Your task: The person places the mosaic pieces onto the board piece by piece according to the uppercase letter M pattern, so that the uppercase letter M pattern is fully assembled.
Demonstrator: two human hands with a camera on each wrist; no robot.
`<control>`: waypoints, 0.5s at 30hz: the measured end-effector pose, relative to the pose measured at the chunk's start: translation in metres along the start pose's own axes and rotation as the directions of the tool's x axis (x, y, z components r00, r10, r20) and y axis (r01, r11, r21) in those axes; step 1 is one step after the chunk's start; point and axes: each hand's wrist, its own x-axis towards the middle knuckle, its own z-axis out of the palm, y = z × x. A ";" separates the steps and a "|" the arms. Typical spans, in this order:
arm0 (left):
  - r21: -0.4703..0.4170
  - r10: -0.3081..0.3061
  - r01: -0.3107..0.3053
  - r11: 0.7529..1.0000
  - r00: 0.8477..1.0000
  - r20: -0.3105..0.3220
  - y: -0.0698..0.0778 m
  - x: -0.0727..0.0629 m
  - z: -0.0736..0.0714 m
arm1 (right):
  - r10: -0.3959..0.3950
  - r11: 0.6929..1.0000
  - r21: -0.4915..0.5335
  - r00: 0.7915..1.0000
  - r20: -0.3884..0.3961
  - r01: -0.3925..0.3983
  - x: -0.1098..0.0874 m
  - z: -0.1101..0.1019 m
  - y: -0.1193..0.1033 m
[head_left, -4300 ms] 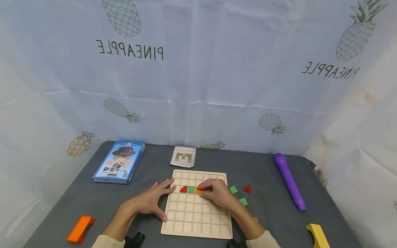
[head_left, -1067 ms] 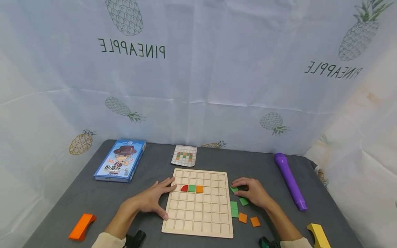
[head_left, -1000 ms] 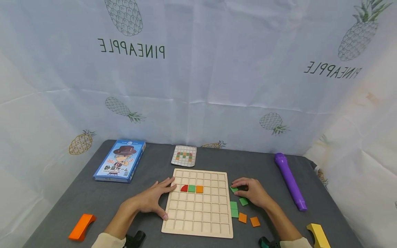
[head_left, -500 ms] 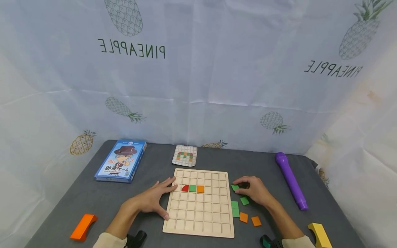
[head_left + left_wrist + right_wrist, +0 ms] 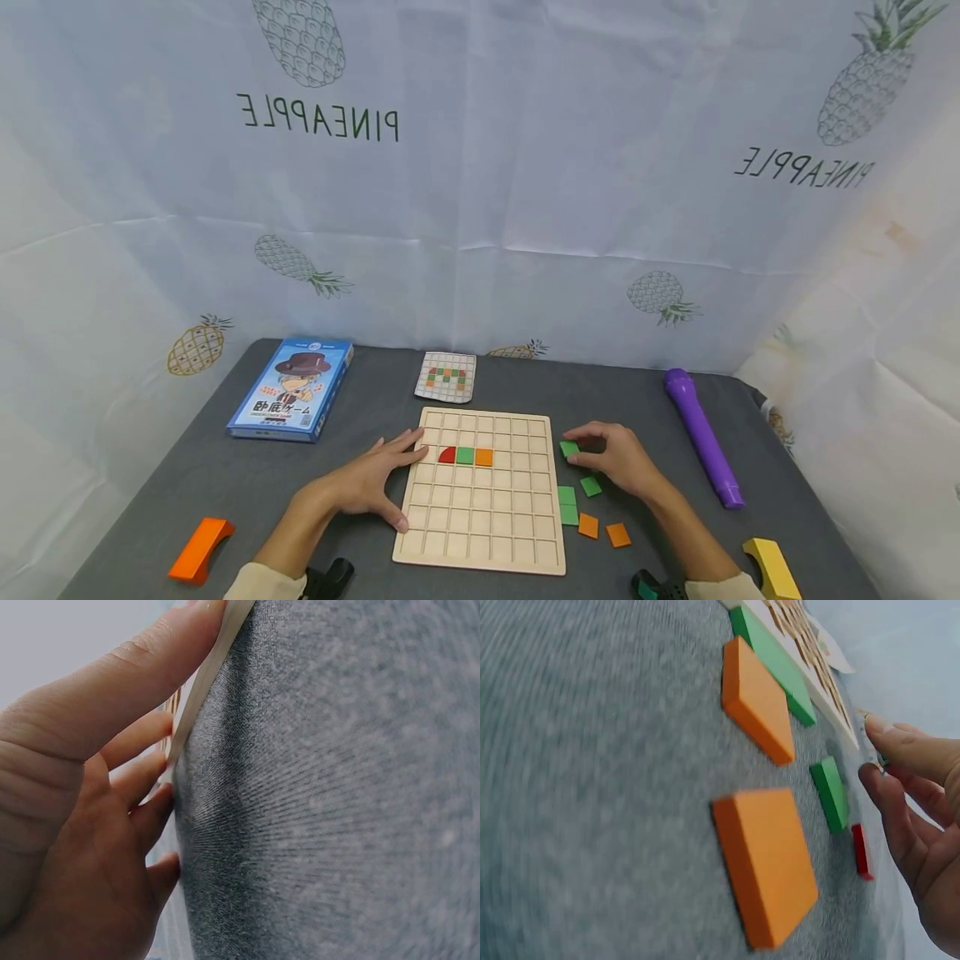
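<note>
A wooden grid board (image 5: 480, 517) lies in front of me, with a red quarter-round piece (image 5: 447, 455), a green square tile (image 5: 465, 456) and an orange square tile (image 5: 483, 457) side by side in one row. My left hand (image 5: 371, 479) rests spread along the board's left edge, fingertips at the upper side and thumb (image 5: 142, 671) lower down. Right of the board my right hand (image 5: 617, 457) pinches another green tile (image 5: 569, 449) between thumb and fingertips; only a sliver of it shows in the right wrist view. A red piece (image 5: 862, 852) sits beyond, hidden by that hand in the head view.
Near the board's right edge lie loose green tiles (image 5: 591, 486) and two orange tiles (image 5: 618, 535). A pattern card (image 5: 446, 377) stands behind the board. Around are a blue game box (image 5: 291, 390), a purple microphone (image 5: 701, 437), an orange arch block (image 5: 201, 550) and a yellow one (image 5: 772, 569).
My right hand has left the orange tile on the board and moved right to a loose green tile, which has since shifted and turned slightly. My left hand has stayed on the board's edge.
</note>
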 end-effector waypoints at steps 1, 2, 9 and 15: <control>0.000 0.000 0.000 1.000 1.000 -0.001 0.000 0.000 0.000 | -0.003 1.000 0.015 1.000 0.005 0.003 0.001 0.000 -0.001; -0.001 -0.001 0.001 1.000 1.000 -0.001 -0.001 0.000 0.001 | -0.005 0.999 0.033 1.000 0.011 0.005 0.001 0.001 -0.003; -0.005 0.003 -0.003 1.000 1.000 0.002 -0.003 0.000 0.001 | -0.047 0.996 0.081 0.998 0.052 0.042 0.006 0.010 -0.011; -0.017 0.006 -0.007 1.000 1.000 -0.002 -0.003 0.000 0.000 | -0.090 0.990 0.110 0.994 0.059 0.083 0.012 0.019 -0.020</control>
